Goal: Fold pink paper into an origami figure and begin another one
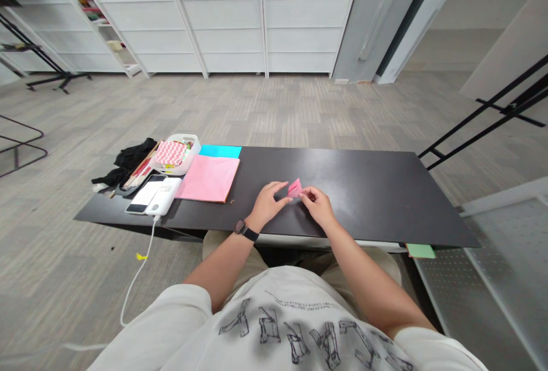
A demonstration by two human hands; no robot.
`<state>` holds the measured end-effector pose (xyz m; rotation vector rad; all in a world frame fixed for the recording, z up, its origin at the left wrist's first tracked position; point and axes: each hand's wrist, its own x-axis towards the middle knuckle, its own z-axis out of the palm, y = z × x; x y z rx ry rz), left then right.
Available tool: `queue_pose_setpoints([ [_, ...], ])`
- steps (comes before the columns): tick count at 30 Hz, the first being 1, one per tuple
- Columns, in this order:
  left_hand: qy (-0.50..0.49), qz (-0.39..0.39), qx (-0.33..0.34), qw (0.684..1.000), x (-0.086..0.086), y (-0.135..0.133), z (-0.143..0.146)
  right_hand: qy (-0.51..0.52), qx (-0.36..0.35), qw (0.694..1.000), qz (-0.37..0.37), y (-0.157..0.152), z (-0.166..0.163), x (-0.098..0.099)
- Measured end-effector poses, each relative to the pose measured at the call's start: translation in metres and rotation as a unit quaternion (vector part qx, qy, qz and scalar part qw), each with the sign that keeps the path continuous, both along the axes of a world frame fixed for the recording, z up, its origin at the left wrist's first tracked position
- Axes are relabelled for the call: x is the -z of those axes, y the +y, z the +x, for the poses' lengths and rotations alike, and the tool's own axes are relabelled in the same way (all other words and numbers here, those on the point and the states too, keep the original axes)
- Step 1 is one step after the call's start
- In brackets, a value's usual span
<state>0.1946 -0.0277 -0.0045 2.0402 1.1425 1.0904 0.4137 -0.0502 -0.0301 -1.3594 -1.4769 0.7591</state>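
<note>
Well left of my fingers lies a pink paper stack (208, 178). My left hand (268, 202) and right hand (317, 204) pinch the pink folded paper (295, 188) between closed fingertips, low over the surface (363, 188). Mid-fold, I judge; creasing needs aligned edges.
</note>
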Motion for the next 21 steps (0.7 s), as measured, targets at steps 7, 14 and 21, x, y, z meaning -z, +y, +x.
queue_pose_setpoints([
  [7, -0.016, 0.022, -0.004, 1.0, -0.004, 0.002, -0.001, -0.013, -0.007, 1.0, -0.002, 0.004, 0.004, 0.005],
  [14, -0.031, 0.018, 0.002, 0.999, 0.002, 0.008, 0.001, -0.023, -0.025, 0.999, -0.006, 0.006, 0.006, 0.002],
  [21, -0.047, 0.003, 0.009, 0.999, 0.007, 0.011, -0.001, -0.047, -0.047, 0.998, -0.001, 0.007, 0.009, 0.001],
])
